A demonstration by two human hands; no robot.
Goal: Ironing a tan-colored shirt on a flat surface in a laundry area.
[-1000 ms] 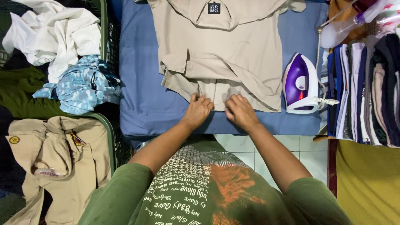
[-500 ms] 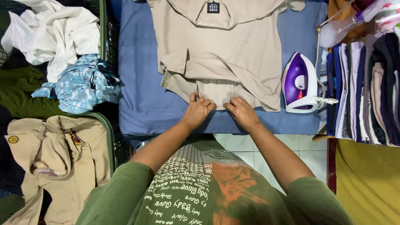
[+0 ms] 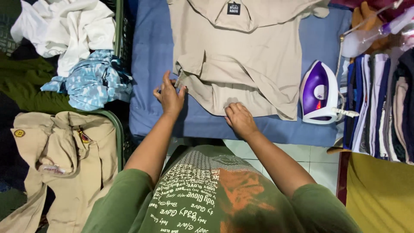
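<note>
Left hand (image 3: 170,96) now left, blue board (image 3: 151,64).

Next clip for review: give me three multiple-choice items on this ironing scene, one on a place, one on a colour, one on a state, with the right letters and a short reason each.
1. Where does the iron stand?
A. on the blue board cover, to the right of the beige shirt
B. on top of the shirt
C. in the basket at the left

2. What colour is the iron?
A. red and black
B. purple and white
C. green

3. What is the left hand doing?
A. holding the iron
B. gripping the shirt's left edge
C. resting in the lap

Answers:
1 A, the iron sits on the cover beside the shirt's right edge.
2 B, its body is purple with white trim.
3 B, its fingers close on the shirt's corner, while the right hand rests on the lower hem.
</note>
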